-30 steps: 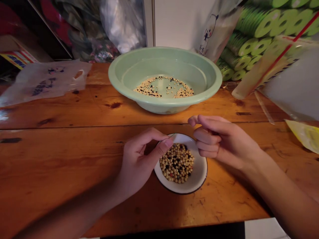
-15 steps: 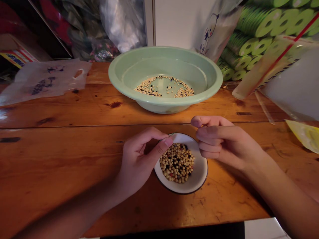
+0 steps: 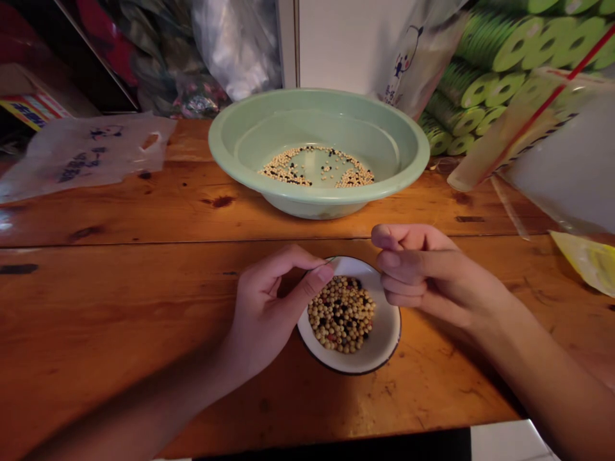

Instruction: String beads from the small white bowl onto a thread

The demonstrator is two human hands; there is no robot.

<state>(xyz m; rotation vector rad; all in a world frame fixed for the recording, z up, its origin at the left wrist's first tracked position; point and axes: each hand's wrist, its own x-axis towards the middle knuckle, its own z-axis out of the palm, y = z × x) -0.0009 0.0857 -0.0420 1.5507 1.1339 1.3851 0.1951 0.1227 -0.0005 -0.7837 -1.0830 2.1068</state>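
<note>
Between the thumb and index finger of my left hand (image 3: 276,301) is a thin green thread (image 3: 330,260), its tip poking out past the fingers. That hand hovers over the left rim of a white enamel bowl (image 3: 384,333) with a dark edge. Inside the bowl lie many small round beads (image 3: 341,314), mostly tan, some black, a few reddish. My right hand (image 3: 423,269) is raised at the bowl's upper right, its fingers curled and thumb drawn in toward the index finger. Whatever it pinches, if anything, is too small to make out.
A large green basin (image 3: 317,198) with pale and black beads stands behind the bowl. A flattened plastic bag (image 3: 86,153) lies at left. On the right are a drink cup (image 3: 509,134) with a red straw, green spools (image 3: 480,89) and a yellow packet (image 3: 589,259).
My right hand has shifted very slightly, its thumb and index finger moving a little to the right. The left hand and the bowl stay where they were.
</note>
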